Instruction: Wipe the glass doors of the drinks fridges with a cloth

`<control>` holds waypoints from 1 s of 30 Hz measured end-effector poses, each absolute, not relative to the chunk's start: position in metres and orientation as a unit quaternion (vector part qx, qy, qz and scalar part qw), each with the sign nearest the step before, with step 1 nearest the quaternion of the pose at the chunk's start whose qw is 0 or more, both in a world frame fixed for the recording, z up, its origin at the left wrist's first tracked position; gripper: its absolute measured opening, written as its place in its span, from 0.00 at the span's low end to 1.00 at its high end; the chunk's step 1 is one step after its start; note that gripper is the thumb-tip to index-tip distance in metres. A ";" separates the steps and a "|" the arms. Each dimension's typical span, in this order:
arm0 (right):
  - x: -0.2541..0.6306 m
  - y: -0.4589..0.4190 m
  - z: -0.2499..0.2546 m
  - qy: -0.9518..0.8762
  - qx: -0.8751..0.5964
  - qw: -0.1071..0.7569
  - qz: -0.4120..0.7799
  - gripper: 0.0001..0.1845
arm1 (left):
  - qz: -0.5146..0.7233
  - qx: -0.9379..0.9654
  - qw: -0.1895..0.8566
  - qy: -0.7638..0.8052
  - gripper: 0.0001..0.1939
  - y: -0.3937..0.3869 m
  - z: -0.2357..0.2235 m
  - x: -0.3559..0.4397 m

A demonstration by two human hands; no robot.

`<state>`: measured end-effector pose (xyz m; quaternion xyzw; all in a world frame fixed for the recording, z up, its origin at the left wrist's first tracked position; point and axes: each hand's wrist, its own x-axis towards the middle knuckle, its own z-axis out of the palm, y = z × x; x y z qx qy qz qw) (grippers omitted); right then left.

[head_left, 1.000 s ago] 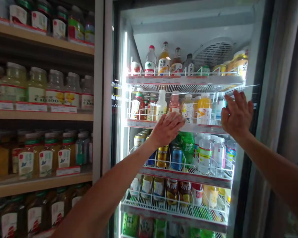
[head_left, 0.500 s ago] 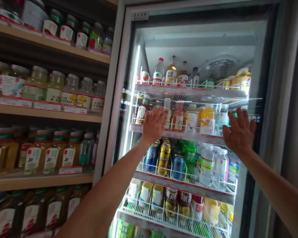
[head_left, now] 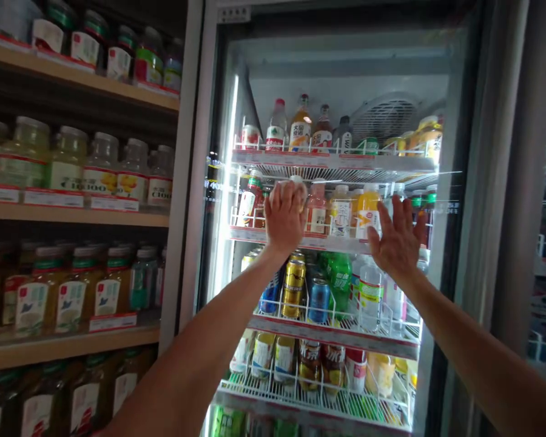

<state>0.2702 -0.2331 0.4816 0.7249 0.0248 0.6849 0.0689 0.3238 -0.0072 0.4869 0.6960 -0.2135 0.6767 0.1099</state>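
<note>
My left hand (head_left: 286, 215) is raised against the closed glass door (head_left: 337, 60) of a lit drinks cooler, its fingers bent over a pale, crumpled cloth (head_left: 302, 195). Most of that cloth is hidden under the hand. To the right, my right hand (head_left: 397, 237) is flat with fingers spread, at or very near the glass, holding nothing. Behind the glass, around hand height, stand a pink bottle (head_left: 316, 209), a white-labelled bottle (head_left: 341, 212) and an orange juice bottle (head_left: 368, 209).
White wire shelves (head_left: 327, 331) inside the cooler hold several cans and bottles, among them a gold can (head_left: 293, 285) and a green bottle (head_left: 339, 279). On the left, wooden shelves (head_left: 73, 212) carry rows of bottled drinks. The metal door frame (head_left: 505, 152) runs along the right.
Relative to the cooler, my left hand with the cloth has moved left and slightly up across the glass. My right hand has come left, nearer to it. The view has tilted and shifted.
</note>
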 end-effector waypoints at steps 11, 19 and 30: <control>0.272 -0.234 0.478 0.030 0.717 0.043 0.695 0.27 | 0.690 0.684 0.135 -0.194 0.28 0.006 0.473 0.332; 0.273 -0.236 0.478 0.046 0.708 0.037 0.703 0.27 | 0.690 0.661 0.016 -0.294 0.26 0.030 0.441 0.338; 0.274 -0.237 0.477 0.055 0.694 0.041 0.717 0.26 | 0.671 0.661 -0.041 -0.333 0.26 0.074 0.399 0.339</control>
